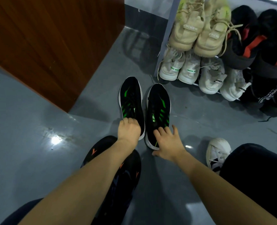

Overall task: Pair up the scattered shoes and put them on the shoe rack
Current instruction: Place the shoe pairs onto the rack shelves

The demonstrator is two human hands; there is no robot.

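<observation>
The left hand is gripping the left black shoe at its heel collar while the right hand, fingers spread, is touching the right black shoe; both are likely light, soft-topped and best lifted at the heel.

Dim, wide-angle warp, glare on glossy floor

2 black green-striped shoes side by side on floor, toes toward shoe rack
</observation>
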